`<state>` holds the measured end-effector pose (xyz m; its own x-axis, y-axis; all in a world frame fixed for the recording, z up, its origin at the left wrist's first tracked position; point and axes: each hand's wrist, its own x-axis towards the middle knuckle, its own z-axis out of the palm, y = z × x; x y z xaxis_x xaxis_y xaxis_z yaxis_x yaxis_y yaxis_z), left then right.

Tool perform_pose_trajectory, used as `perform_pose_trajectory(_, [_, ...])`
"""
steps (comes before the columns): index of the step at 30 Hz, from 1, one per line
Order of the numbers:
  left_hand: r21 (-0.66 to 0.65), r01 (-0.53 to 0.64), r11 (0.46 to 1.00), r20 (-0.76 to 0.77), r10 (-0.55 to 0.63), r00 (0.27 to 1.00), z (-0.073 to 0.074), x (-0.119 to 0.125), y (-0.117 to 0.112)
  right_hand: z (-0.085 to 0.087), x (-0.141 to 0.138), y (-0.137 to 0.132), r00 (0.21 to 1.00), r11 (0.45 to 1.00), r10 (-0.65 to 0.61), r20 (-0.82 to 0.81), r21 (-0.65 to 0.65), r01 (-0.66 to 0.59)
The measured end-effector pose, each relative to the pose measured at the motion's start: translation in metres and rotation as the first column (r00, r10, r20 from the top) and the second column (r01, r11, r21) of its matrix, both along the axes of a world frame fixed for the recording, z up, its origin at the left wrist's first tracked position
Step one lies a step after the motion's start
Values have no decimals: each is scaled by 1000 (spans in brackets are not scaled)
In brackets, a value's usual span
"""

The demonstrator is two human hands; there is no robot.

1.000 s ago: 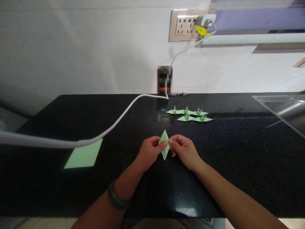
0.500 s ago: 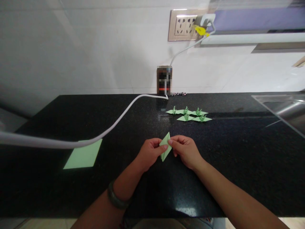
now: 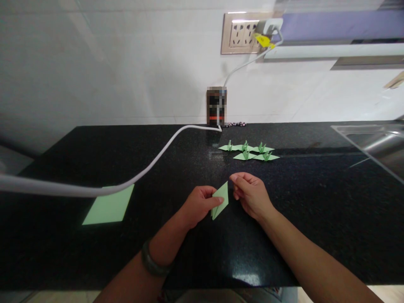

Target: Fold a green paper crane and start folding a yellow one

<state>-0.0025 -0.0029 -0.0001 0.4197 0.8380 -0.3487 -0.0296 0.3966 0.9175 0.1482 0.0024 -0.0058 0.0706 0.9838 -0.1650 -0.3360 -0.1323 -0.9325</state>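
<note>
My left hand pinches a folded piece of light green origami paper by its left side, thumb on top and fingers behind. The paper is a slim diamond with several layers, tilted so its upper tip points up and right. Just beyond that tip is my right hand, its thumb and forefinger together and the other fingers curled. A small gap seems to part it from the paper, and nothing shows in its fingers. Several finished green paper cranes stand in two rows on the counter beyond my hands.
Flat green paper lies on the black counter at the left, partly crossed by a thick white cable. A phone-like device, pixelated, leans on the wall below a socket plate. At the right is a metal sink.
My right hand has let go of the folded paper and moved slightly right and up. In my left hand the diamond has turned and its lower layers spread a little.
</note>
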Motion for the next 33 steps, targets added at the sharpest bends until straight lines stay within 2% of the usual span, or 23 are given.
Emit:
perform_pose_trajectory(2, [0, -6, 1000, 16, 6, 1000, 0, 1, 0, 2, 1, 0, 999, 999, 42, -23, -8, -42])
perform_pose_trajectory(4, [30, -7, 1000, 10, 7, 1000, -2, 1, 0, 2, 1, -2, 983, 982, 185, 10, -31, -184])
perform_pose_trajectory(6, [81, -2, 997, -24, 4, 1000, -4, 1, 0, -1, -2, -4, 939, 942, 335, 72, -55, -332])
perform_pose_trajectory(7, [103, 1, 995, -46, 4, 999, -5, 1, 1, -2, -3, -6, 924, 930, 368, 101, -59, -364])
perform_pose_trajectory(12, [134, -25, 991, -129, 42, 991, -10, 2, 0, -4, -4, -8, 946, 957, 290, 146, -51, -286])
perform_pose_trajectory(17, [128, 4, 992, -86, 8, 996, -3, 7, -2, -1, -2, -6, 967, 974, 225, 121, -51, -220])
perform_pose_trajectory(20, [193, 29, 981, -126, -4, 992, -1, 9, -4, -2, -1, -5, 977, 983, 181, 110, -43, -178])
perform_pose_trajectory(28, [342, 76, 936, -352, 53, 934, -8, 6, -4, 0, 0, -3, 999, 1000, -8, 47, -12, 8])
perform_pose_trajectory(33, [427, 33, 904, -354, 134, 925, -5, 6, -5, 1, 2, 0, 999, 1000, -21, 28, -2, 21])
